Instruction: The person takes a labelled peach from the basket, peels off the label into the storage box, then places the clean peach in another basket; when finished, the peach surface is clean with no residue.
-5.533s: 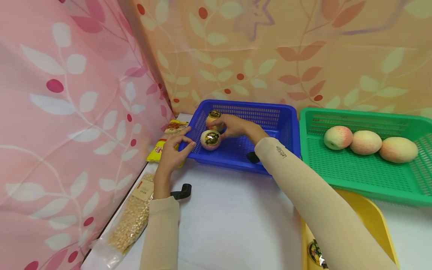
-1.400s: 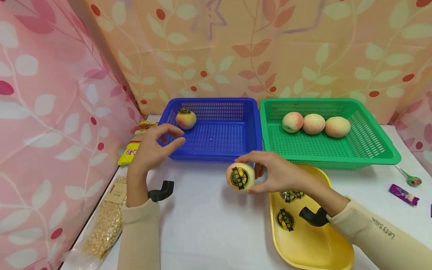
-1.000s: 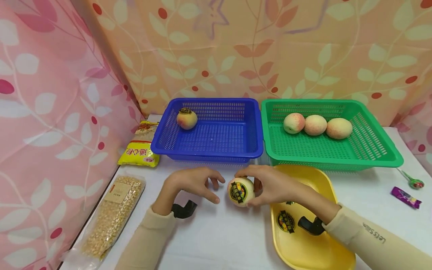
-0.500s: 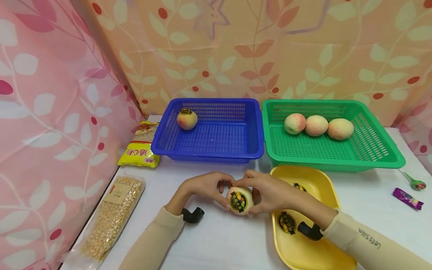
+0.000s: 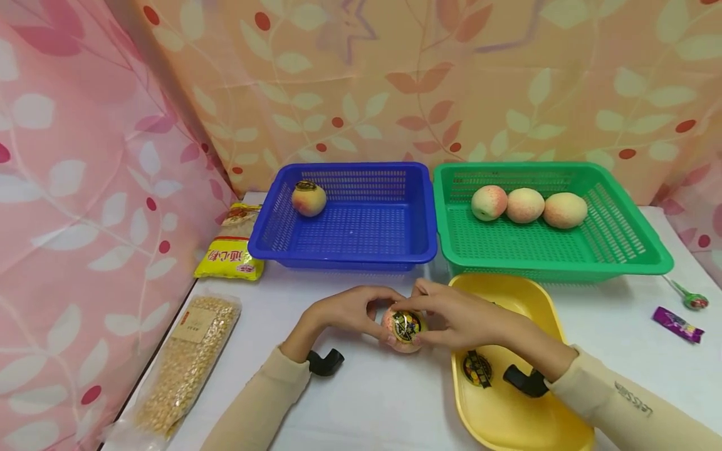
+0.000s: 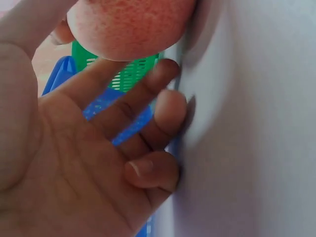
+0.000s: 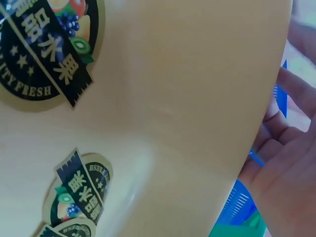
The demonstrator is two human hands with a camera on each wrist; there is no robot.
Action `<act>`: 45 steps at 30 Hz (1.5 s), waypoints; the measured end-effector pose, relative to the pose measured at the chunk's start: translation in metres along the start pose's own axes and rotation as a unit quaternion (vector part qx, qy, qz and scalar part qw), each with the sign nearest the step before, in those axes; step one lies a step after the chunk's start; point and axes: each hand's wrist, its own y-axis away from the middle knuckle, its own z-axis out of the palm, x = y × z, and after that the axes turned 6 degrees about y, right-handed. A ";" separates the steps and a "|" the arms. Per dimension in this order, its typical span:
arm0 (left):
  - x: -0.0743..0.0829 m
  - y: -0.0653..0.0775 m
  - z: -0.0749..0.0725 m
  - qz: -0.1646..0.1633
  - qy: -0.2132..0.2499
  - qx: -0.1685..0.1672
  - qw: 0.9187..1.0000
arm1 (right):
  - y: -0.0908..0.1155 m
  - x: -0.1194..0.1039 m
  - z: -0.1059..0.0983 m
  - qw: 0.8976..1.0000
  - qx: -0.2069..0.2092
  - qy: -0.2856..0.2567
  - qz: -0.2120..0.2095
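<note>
A pink-and-cream peach (image 5: 402, 346) is low over the white table between both hands, a black-and-gold fruit sticker (image 5: 407, 326) facing up on it. My left hand (image 5: 352, 311) grips its left side with thumb and forefinger. In the left wrist view the peach's reddish underside (image 6: 131, 32) shows above the palm, the other fingers curled below. From the other side my right hand (image 5: 468, 316) holds the peach, thumb and forefinger at the sticker's edges. The right wrist view shows only part of the right hand (image 7: 289, 158); the peach is out of that view.
A yellow tray (image 5: 507, 413) with several similar stickers lies under the right forearm. Behind stand a blue basket (image 5: 344, 255) with one stickered peach (image 5: 309, 202) and a green basket (image 5: 541, 262) with three peaches. Bagged goods (image 5: 186, 363) lie left, candies (image 5: 679, 324) right.
The right hand has brought one peach out of the blue basket to the front. The left hand has left the basket's edge and joined it. Lately the peach has turned, sticker upward.
</note>
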 end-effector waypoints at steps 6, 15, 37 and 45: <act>-0.001 -0.005 0.000 0.011 0.024 -0.013 1.000 | -0.005 0.002 0.000 0.998 0.025 -0.057 0.009; -0.004 -0.007 0.000 0.011 0.054 -0.020 0.998 | -0.005 0.002 -0.003 0.992 0.058 -0.112 -0.019; -0.008 -0.005 0.000 -0.005 0.072 -0.016 0.997 | 0.078 0.020 -0.076 0.969 -0.120 -0.182 0.117; -0.008 -0.005 -0.001 0.001 0.071 -0.019 0.997 | 0.086 0.033 -0.066 0.955 -0.151 -0.217 0.135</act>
